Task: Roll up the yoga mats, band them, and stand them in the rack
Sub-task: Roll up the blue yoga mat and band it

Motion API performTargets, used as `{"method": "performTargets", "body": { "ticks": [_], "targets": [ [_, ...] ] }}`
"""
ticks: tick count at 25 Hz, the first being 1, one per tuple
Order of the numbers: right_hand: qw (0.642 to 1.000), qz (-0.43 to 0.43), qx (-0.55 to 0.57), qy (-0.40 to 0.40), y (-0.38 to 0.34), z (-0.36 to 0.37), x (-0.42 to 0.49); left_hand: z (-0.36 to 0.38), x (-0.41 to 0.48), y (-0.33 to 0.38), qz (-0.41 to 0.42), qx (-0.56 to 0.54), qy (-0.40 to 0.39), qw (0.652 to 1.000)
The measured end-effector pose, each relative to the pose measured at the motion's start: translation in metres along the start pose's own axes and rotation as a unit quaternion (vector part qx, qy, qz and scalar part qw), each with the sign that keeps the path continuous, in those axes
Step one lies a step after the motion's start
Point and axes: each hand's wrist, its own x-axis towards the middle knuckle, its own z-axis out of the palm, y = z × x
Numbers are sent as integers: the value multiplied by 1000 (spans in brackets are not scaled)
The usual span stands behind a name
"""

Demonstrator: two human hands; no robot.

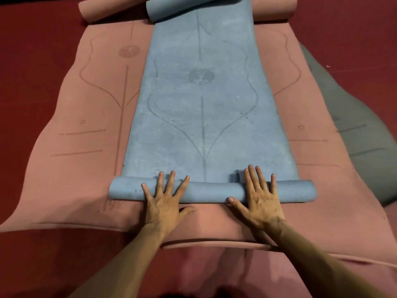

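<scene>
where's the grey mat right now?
Head view, right side: the grey mat lies flat on the red floor, its left edge covered by the pink mat, well right of the partly rolled blue mat.

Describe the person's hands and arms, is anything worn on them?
Nothing worn shows. The left hand and right hand have no gloves, rings or watch, and the left forearm and right forearm are bare, with no sleeve in view.
</scene>
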Motion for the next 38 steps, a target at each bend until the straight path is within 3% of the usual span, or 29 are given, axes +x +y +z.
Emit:
{"method": "performTargets", "body": {
  "ticks": [3, 8, 13, 20, 26, 33, 38],
  "targets": [
    [998, -51, -23, 39, 14, 3, -11, -8, 13, 5, -36, 23, -34, 998],
    [996, -84, -40, 12, 26, 2, 1, -15, 17, 1, -22, 56, -25, 998],
    [991, -119, -55, 37, 29, -22, -3, -21, 10, -3, -8, 41, -23, 999],
    [986, -153, -52, 51, 22, -22, -72, -7, -65, 15, 7, 15, -20, 1000],
    [979, -196, -44, 38, 21, -22, -106, -4, -111, 26, -7, 0, -74, 997],
    [981, -191, -15, 19, 29, -5, -102, 2, -102, 22, 2, -7, -25, 1000],
    [993, -105, 0, -59, 19, -6, -80, -3, -81, 26, -22, -69, -24, 997]
  ]
}}
